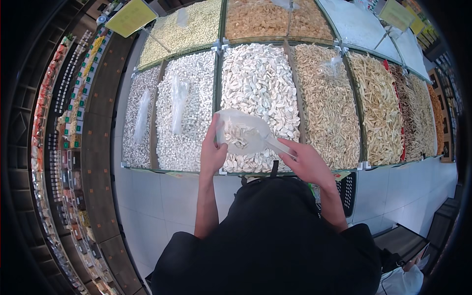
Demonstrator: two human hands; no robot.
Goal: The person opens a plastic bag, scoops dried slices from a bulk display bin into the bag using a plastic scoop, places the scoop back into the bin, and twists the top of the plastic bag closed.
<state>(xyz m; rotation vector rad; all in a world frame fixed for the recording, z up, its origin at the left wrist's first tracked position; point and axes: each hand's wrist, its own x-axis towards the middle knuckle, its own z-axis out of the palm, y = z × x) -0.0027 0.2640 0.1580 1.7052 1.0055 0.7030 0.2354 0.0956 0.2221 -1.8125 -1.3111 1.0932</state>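
Observation:
My right hand [309, 162] grips the handle of a translucent plastic scoop [257, 139]. The scoop carries a small heap of pale, flat dried flakes [236, 135]. At the scoop's mouth, on the left, my left hand [214, 149] holds the rim, its thumb in front and most fingers hidden. Both hands are above the near part of a glass-walled bin of similar white flakes [260, 81]. To the left is a bin of small white cubes [191, 147]; to the right lies a bin of narrow tan dried pieces [328, 121].
Clear plastic scoops or bags, including one clear plastic piece [179, 107], lie on neighbouring bins. Yellow sign cards [132, 17] stand on rods at the back. Stocked shelves [73, 121] line the left. At lower right, a person's white garment [402, 280] shows beside a dark-topped stand [400, 241].

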